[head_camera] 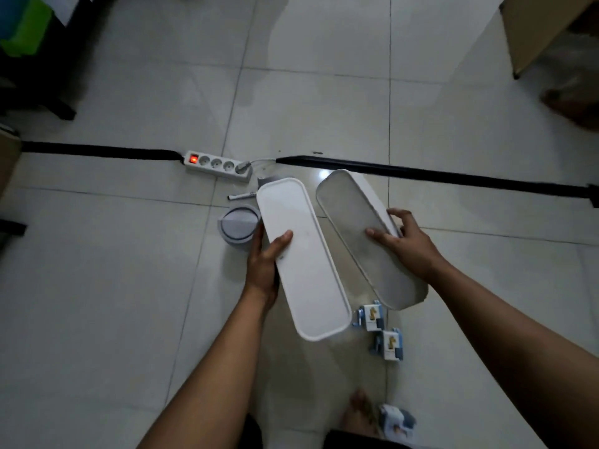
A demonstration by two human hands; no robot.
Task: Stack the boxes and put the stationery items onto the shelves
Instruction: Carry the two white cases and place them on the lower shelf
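Bare white floor tiles (113, 286) lie open at nine o'clock and across the top toward twelve. A power strip (217, 165) and black cable cover (437, 173) cross the middle from nine to three. A round container (238, 226) and pen (241, 196) crowd the lidded box (308, 270) at ten; small cartons (372, 315) sit at five beneath the open box (372, 241).

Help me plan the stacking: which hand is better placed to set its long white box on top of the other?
Probably left. The left hand grips the closed box, held above the floor with its flat side up. The right hand holds the open box, which sits lower.
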